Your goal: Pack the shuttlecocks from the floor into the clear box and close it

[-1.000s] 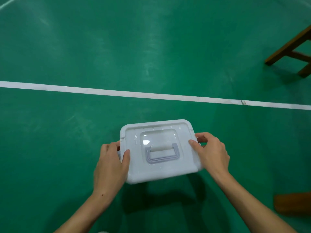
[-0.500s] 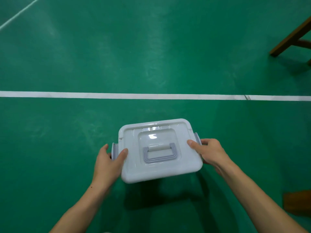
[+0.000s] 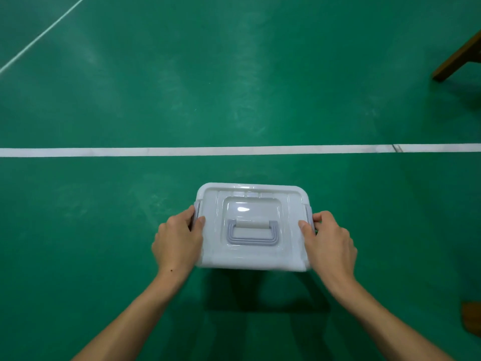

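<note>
Both hands have slid outward onto the side clips since a moment ago, and the box now sits squarer to the white line than it did. Left hand (image 3: 178,239) is grasping the left end of the clear box (image 3: 252,226), thumb lying on the lid (image 3: 289,243), fingers curled round the grey left clip (image 3: 197,208). Right hand (image 3: 329,242) mirrors it, thumb on the lid's edge and fingers wrapped over the grey right clip (image 3: 308,213). That lid is on top of the box, and its grey carry handle (image 3: 252,231) lies flat in the middle recess. Box is on the near side of the white court line (image 3: 182,151), on the green floor (image 3: 234,74), with its shadow falling toward the person. Whether the clips are fully snapped down, I cannot tell. Off to the right, a wooden leg (image 3: 460,58) pokes in, and another brown wooden piece (image 3: 472,319) sits at the lower right edge.
</note>
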